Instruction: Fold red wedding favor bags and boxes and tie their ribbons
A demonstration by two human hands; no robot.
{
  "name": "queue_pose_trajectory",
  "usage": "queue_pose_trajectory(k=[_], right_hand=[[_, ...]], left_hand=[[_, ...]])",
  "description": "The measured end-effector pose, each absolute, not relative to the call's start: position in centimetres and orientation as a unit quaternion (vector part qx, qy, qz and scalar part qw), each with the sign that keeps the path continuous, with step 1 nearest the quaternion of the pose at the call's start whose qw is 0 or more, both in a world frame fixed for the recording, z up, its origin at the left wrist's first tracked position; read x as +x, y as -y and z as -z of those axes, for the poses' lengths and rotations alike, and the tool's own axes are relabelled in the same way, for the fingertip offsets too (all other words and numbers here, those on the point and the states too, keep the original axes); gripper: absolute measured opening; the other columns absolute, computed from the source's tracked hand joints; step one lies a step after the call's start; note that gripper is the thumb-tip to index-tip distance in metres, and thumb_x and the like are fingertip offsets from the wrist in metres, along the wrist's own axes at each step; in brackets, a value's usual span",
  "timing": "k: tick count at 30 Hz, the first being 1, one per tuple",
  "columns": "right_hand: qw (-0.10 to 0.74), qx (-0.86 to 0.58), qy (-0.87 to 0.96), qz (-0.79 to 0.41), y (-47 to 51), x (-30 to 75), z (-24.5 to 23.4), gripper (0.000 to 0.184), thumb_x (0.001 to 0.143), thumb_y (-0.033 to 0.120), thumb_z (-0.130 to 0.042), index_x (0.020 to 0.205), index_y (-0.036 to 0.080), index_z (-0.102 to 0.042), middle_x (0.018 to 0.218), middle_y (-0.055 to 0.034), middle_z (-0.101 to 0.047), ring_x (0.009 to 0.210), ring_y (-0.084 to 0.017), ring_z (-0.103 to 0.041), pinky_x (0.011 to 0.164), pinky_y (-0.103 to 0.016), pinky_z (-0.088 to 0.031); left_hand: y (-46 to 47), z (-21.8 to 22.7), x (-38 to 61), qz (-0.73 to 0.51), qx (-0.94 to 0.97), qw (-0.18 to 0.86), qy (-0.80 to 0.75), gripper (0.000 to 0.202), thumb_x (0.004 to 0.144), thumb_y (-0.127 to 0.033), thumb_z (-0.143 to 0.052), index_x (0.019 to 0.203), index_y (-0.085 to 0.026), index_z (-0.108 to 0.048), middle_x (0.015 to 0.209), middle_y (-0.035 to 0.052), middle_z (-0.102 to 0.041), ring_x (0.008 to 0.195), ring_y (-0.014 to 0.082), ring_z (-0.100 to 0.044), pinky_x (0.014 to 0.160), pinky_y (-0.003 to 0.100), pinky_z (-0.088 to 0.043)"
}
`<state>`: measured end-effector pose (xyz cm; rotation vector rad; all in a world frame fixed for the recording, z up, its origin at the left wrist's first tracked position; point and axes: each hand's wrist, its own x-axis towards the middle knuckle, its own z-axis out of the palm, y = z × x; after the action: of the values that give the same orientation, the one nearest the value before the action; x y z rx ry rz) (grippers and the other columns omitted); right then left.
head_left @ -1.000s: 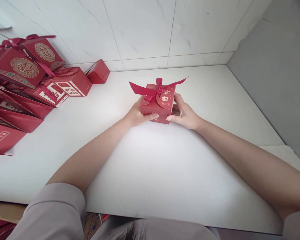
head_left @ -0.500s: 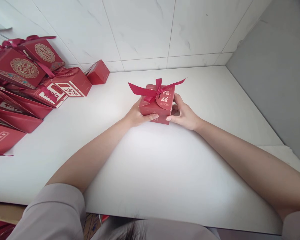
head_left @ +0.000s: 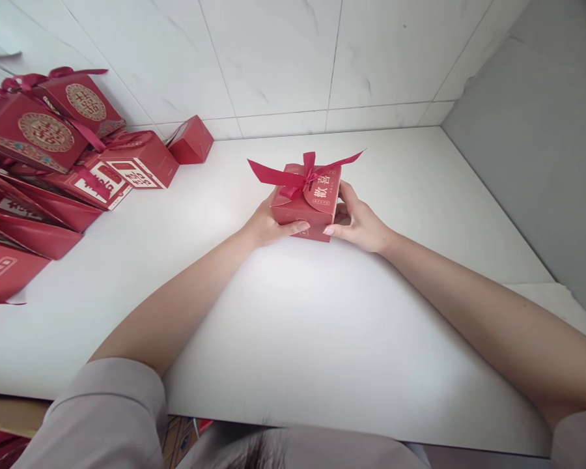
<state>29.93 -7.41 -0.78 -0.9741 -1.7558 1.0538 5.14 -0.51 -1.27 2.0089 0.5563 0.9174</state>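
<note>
A red gift box (head_left: 317,218) with pale printed characters stands upright on the white table (head_left: 283,326), in front of me. Its top is tied with a dark pink ribbon bow (head_left: 306,177), whose two tails spread left and right. My left hand (head_left: 268,225) grips the box's left side, thumb along the front face. On the right side, my right hand (head_left: 361,220) holds the box with its thumb at the front corner and fingers behind. The fingertips of my left hand are hidden by the box.
Several red gift boxes and bags (head_left: 46,130) are heaped at the left, some with ribbons. A small red box (head_left: 193,140) stands by the tiled wall (head_left: 283,58). A grey panel (head_left: 542,137) borders the right side, near a white cloth or sheet (head_left: 561,303).
</note>
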Motion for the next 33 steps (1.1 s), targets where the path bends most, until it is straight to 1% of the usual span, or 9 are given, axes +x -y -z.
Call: queue_pose_trajectory(k=[4, 8, 17, 27, 31, 33], right_hand=[[0.426, -0.384, 0.701, -0.423, 7.5, 29.9, 0.6, 0.116, 0.072, 0.077, -0.084, 0.161, 0.028, -0.027, 0.16, -0.0205, -0.048, 0.117, -0.037, -0.07, 0.097, -0.055, -0.062], [0.429, -0.382, 0.7, -0.424, 7.6, 29.8, 0.5, 0.116, 0.073, 0.078, -0.083, 0.161, 0.027, -0.027, 0.16, -0.0208, -0.05, 0.118, -0.037, -0.07, 0.099, -0.055, -0.062], [0.427, -0.378, 0.703, -0.425, 7.5, 29.9, 0.6, 0.116, 0.073, 0.077, -0.084, 0.162, 0.029, -0.027, 0.159, -0.0186, -0.051, 0.118, -0.037, -0.07, 0.097, -0.054, -0.063], [0.424, -0.387, 0.708, -0.411, 7.4, 30.1, 0.9, 0.117, 0.073, 0.08, -0.081, 0.162, 0.028, -0.026, 0.158, -0.0184, -0.052, 0.118, -0.037, -0.07, 0.099, -0.056, -0.061], [0.425, -0.384, 0.709, -0.411, 7.4, 30.1, 0.7, 0.118, 0.073, 0.081, -0.081, 0.162, 0.027, -0.027, 0.159, -0.019, -0.051, 0.122, -0.038, -0.069, 0.101, -0.057, -0.061], [0.424, -0.385, 0.709, -0.411, 7.4, 30.1, 0.7, 0.117, 0.073, 0.08, -0.081, 0.163, 0.027, -0.027, 0.16, -0.019, -0.05, 0.123, -0.038, -0.068, 0.101, -0.057, -0.061]], left_hand=[[0.5, 1.2, 5.2, -0.366, 0.8, 0.423, -0.218, 0.077, 0.074, -0.062, -0.088, 0.135, -0.023, -0.063, 0.132, 0.014, -0.074, 0.128, 0.0363, -0.069, 0.107, 0.053, -0.057], [0.5, 1.1, 5.2, -0.359, 0.795, 0.433, -0.225, 0.077, 0.073, -0.064, -0.087, 0.134, -0.023, -0.063, 0.134, 0.0133, -0.073, 0.127, 0.0358, -0.069, 0.107, 0.051, -0.057], [0.4, 1.4, 5.1, -0.357, 0.797, 0.429, -0.23, 0.075, 0.074, -0.061, -0.087, 0.134, -0.024, -0.063, 0.136, 0.0135, -0.072, 0.129, 0.0366, -0.068, 0.107, 0.053, -0.056], [1.0, 0.4, 5.4, -0.348, 0.788, 0.456, -0.225, 0.079, 0.075, -0.057, -0.087, 0.143, -0.026, -0.06, 0.145, 0.0136, -0.067, 0.138, 0.0383, -0.063, 0.112, 0.054, -0.055], [1.1, 0.3, 5.4, -0.338, 0.779, 0.472, -0.237, 0.085, 0.075, -0.056, -0.088, 0.148, -0.027, -0.057, 0.144, 0.0135, -0.067, 0.136, 0.038, -0.064, 0.11, 0.055, -0.057], [1.1, 0.3, 5.4, -0.339, 0.777, 0.472, -0.241, 0.085, 0.074, -0.056, -0.089, 0.148, -0.027, -0.058, 0.144, 0.0132, -0.068, 0.135, 0.0378, -0.065, 0.109, 0.055, -0.057]])
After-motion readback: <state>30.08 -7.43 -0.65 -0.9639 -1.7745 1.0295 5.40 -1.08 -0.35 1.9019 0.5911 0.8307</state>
